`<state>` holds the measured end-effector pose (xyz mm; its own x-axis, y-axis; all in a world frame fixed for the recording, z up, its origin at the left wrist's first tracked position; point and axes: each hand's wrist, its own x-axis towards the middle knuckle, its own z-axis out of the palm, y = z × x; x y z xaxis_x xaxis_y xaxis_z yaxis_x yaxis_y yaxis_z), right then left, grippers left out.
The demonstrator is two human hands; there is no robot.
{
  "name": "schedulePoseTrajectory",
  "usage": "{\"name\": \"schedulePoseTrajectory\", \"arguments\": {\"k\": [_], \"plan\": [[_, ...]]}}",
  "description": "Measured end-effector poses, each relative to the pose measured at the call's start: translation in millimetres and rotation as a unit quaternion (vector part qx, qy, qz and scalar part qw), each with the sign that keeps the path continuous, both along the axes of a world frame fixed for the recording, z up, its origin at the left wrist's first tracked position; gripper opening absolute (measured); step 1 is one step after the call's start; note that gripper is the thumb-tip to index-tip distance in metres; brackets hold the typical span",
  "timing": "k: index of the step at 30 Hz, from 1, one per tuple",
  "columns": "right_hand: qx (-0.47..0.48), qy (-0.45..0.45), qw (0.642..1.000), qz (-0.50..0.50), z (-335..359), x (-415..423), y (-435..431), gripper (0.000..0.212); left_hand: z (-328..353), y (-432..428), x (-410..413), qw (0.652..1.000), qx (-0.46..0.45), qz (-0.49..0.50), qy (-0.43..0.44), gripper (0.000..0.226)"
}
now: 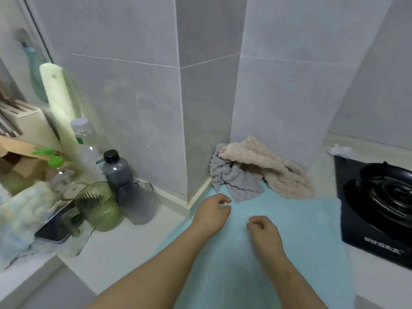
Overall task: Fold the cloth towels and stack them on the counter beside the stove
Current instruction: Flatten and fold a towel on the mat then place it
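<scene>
A light blue towel (307, 237) lies spread flat on the white counter (116, 253) left of the black stove (379, 204). At its far edge, against the tiled wall, a grey towel (234, 179) and a beige towel (272, 168) lie crumpled together. My left hand (211, 210) hovers over the blue towel's far left part with fingers loosely curled, holding nothing. My right hand (263, 230) is just right of it over the middle of the blue towel, fingers also loosely curled and empty.
Left of the towels stand a green ribbed cup (100, 206), a grey cup (138, 201), a dark bottle (116, 168), clear bottles (84, 141) and a phone (55, 228). A tiled wall corner (185, 130) juts out behind.
</scene>
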<state>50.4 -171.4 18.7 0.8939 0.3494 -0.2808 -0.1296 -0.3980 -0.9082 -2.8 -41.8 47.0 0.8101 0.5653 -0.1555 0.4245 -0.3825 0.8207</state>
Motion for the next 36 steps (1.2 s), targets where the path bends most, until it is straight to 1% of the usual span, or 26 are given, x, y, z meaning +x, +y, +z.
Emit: {"name": "schedulePoseTrajectory", "arguments": {"k": [4, 7, 9, 11, 14, 17, 19, 20, 22, 24, 26, 28, 29, 32, 36], "plan": [[-0.027, -0.009, 0.997, -0.073, -8, -18, 6, 0.013, -4, 22, 21, 0.999, -0.005, -0.046, 0.014, 0.027], [-0.045, -0.019, 0.994, -0.102, -18, -30, 9, 0.016, -19, 32, 34, 0.995, 0.029, -0.077, 0.051, 0.034], [-0.061, -0.035, 0.991, -0.112, -24, -35, 10, 0.021, -29, 35, 45, 0.995, 0.035, -0.068, 0.065, 0.041], [-0.073, -0.059, 0.989, -0.119, -31, -37, 10, 0.025, -38, 35, 59, 0.996, 0.046, -0.046, 0.059, 0.046], [-0.078, -0.099, 0.983, -0.135, -41, -40, 11, 0.025, -52, 33, 77, 0.999, 0.018, -0.001, 0.034, 0.052], [-0.098, -0.172, 0.971, -0.132, -52, -47, 14, 0.028, -65, 37, 89, 0.999, -0.034, 0.037, -0.007, 0.054], [-0.129, -0.221, 0.960, -0.114, -57, -52, 15, 0.028, -74, 37, 87, 0.998, -0.036, 0.029, -0.043, 0.050], [-0.135, -0.239, 0.955, -0.110, -59, -55, 15, 0.027, -79, 36, 83, 0.998, -0.026, 0.014, -0.062, 0.052], [-0.111, -0.250, 0.954, -0.123, -60, -56, 14, 0.023, -87, 36, 74, 0.994, -0.015, -0.012, -0.107, 0.057], [-0.063, -0.238, 0.957, -0.151, -59, -56, 13, 0.020, -93, 38, 62, 0.986, -0.029, -0.016, -0.162, 0.057], [-0.046, -0.238, 0.957, -0.159, -59, -58, 12, 0.019, -91, 40, 47, 0.979, -0.009, 0.015, -0.201, 0.054], [-0.066, -0.261, 0.953, -0.140, -61, -64, 13, 0.018, -85, 39, 33, 0.975, 0.019, 0.045, -0.218, 0.045], [-0.077, -0.271, 0.951, -0.130, -62, -68, 14, 0.018, -81, 37, 25, 0.972, 0.030, 0.044, -0.228, 0.041], [-0.082, -0.289, 0.944, -0.141, -63, -80, 13, 0.017, -75, 31, 7, 0.961, 0.047, 0.013, -0.271, 0.025], [-0.085, -0.300, 0.936, -0.161, -63, -83, 13, 0.015, -79, 27, -18, 0.951, 0.010, -0.040, -0.307, 0.003]]}}
